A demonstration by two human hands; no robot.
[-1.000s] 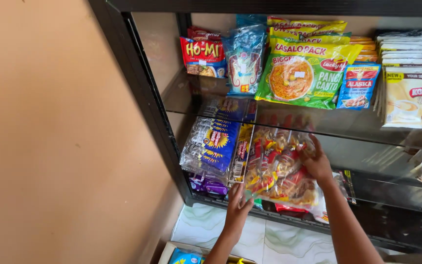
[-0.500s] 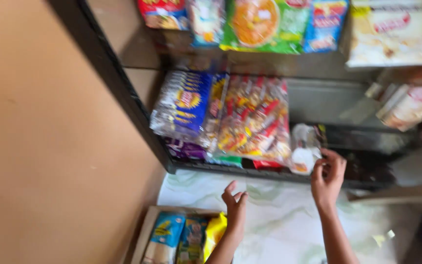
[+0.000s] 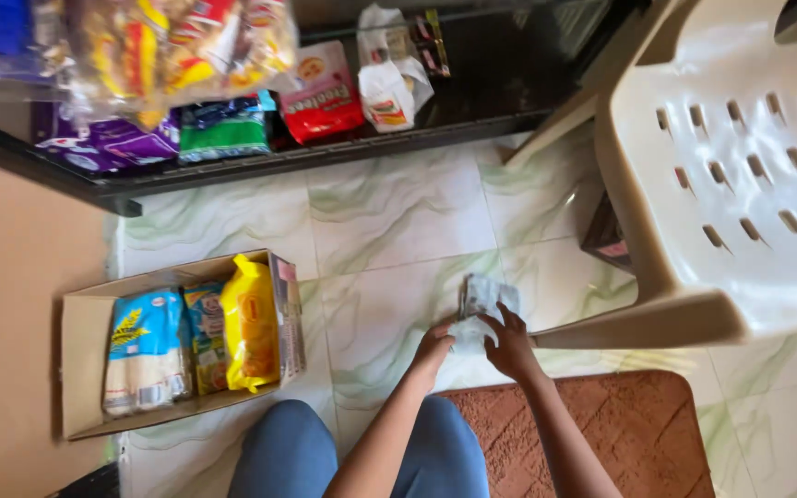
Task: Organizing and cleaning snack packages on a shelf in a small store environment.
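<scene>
Both hands meet low over the tiled floor on a small crumpled pale plastic packet [image 3: 480, 312]. My left hand [image 3: 432, 352] pinches its lower left edge. My right hand [image 3: 511, 344] grips it from the right, fingers curled over it. My knees in blue trousers [image 3: 352, 452] show at the bottom edge. A brown cardboard box [image 3: 80, 350] lies on the floor to the left, holding a blue-and-white packet [image 3: 145, 350], a small blue packet [image 3: 205, 337] and a yellow packet [image 3: 251, 323].
A black shelf rack [image 3: 232, 166] at the top carries snack packets in purple, green, red and white. A beige plastic chair [image 3: 740, 184] stands on the right. A reddish-brown mat [image 3: 638, 433] lies under my right arm. An orange wall is on the left.
The view has swung down from the shelves to the floor. Both hands left the shelf and dropped to the floor, now closed on the pale packet. The box and chair came into sight.
</scene>
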